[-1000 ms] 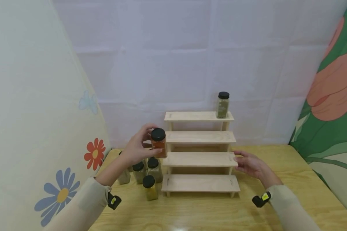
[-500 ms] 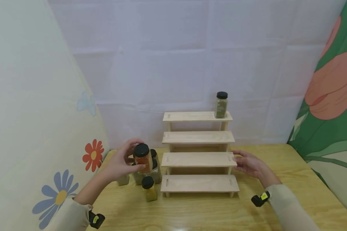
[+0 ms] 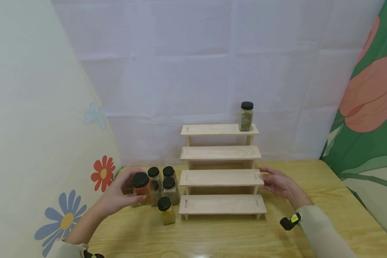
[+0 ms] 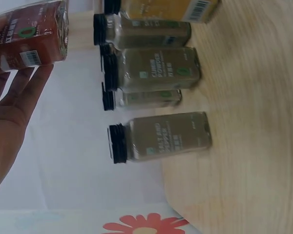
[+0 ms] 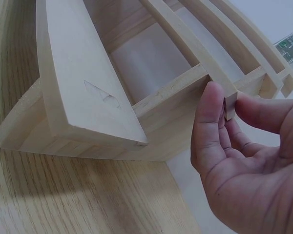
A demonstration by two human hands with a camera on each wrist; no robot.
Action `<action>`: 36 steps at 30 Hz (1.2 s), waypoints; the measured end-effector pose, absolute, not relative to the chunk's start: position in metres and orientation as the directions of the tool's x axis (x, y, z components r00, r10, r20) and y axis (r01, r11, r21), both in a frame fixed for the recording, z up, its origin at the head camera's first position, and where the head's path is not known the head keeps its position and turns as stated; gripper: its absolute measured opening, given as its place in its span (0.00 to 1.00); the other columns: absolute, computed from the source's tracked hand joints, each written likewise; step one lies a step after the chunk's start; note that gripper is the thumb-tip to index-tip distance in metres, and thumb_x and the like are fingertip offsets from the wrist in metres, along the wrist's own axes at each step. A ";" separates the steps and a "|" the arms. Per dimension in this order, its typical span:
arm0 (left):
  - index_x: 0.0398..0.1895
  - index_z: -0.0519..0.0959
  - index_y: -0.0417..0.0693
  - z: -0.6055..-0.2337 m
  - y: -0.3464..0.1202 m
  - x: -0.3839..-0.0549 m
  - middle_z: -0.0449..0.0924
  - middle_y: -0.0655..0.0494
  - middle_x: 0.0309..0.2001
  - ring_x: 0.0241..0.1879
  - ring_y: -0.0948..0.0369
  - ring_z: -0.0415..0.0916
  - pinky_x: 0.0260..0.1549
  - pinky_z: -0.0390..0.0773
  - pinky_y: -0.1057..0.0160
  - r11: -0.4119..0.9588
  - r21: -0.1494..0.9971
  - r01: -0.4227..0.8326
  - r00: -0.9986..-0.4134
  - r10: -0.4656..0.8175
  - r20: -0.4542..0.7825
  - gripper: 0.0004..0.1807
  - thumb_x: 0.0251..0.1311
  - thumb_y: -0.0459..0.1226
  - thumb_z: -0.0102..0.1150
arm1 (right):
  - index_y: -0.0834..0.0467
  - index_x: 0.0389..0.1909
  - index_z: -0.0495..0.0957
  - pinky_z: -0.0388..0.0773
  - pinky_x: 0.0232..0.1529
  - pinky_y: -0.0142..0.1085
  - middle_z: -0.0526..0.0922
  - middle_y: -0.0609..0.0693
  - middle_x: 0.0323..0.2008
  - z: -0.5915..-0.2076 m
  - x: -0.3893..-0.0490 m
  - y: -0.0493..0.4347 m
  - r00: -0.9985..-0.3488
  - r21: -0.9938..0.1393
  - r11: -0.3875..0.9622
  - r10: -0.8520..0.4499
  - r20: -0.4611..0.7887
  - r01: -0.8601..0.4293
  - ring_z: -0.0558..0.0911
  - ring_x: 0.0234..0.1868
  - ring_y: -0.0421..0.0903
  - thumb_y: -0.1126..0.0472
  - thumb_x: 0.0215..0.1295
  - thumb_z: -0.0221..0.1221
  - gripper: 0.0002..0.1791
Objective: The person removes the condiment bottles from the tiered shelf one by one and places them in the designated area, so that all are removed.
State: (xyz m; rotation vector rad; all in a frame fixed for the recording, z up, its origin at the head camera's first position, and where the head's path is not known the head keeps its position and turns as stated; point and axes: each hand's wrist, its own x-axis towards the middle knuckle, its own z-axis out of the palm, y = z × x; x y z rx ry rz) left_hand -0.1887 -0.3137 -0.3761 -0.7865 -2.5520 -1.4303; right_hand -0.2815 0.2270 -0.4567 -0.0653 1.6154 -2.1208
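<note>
My left hand grips a spice jar with a black lid and red-orange contents, held in front of a group of jars. The left wrist view shows this red jar raised off the table between thumb and fingers. On the right, my right hand pinches the end of the third shelf down on a four-step wooden rack. In the right wrist view, thumb and fingers of the right hand close on that shelf's corner.
Several black-lidded jars stand left of the rack, among them a yellow one, a cumin powder jar and a salt and pepper jar. One green-brown jar stands on the top shelf's right end. White cloth hangs behind.
My left hand has carried the red jar left and down, away from the rack towards the grouped jars. The right hand keeps its hold on the shelf end.
</note>
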 end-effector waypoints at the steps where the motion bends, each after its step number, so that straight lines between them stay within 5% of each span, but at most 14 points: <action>1: 0.66 0.67 0.42 -0.378 -0.316 -0.187 0.78 0.64 0.50 0.47 0.67 0.81 0.43 0.82 0.66 0.427 0.765 0.482 -0.864 0.375 0.335 0.36 0.55 0.27 0.72 | 0.56 0.63 0.66 0.82 0.38 0.30 0.84 0.49 0.40 -0.457 -0.282 0.227 -0.888 -0.921 -0.198 -0.392 -0.240 0.336 0.83 0.38 0.41 0.69 0.76 0.51 0.18; 15: 0.63 0.68 0.43 -0.416 -0.336 -0.183 0.77 0.64 0.51 0.49 0.66 0.80 0.42 0.83 0.64 0.412 0.818 0.402 -0.900 0.343 0.270 0.34 0.54 0.27 0.73 | 0.63 0.71 0.59 0.83 0.38 0.31 0.83 0.49 0.40 -0.454 -0.279 0.224 -0.894 -0.925 -0.189 -0.377 -0.242 0.330 0.83 0.38 0.41 0.70 0.75 0.51 0.26; 25: 0.64 0.66 0.43 -0.432 -0.338 -0.180 0.76 0.69 0.52 0.50 0.70 0.77 0.42 0.82 0.63 0.424 0.846 0.325 -0.935 0.281 0.218 0.35 0.55 0.29 0.73 | 0.59 0.67 0.64 0.82 0.38 0.31 0.84 0.49 0.40 -0.457 -0.280 0.226 -0.892 -0.919 -0.199 -0.380 -0.247 0.339 0.83 0.37 0.41 0.70 0.75 0.52 0.22; 36: 0.65 0.67 0.45 -0.444 -0.336 -0.181 0.77 0.55 0.53 0.51 0.65 0.78 0.44 0.81 0.63 0.435 0.874 0.217 -0.962 0.245 0.117 0.36 0.55 0.33 0.75 | 0.65 0.73 0.55 0.82 0.38 0.30 0.83 0.49 0.39 -0.456 -0.281 0.225 -0.893 -0.928 -0.179 -0.378 -0.242 0.327 0.83 0.37 0.40 0.69 0.76 0.51 0.28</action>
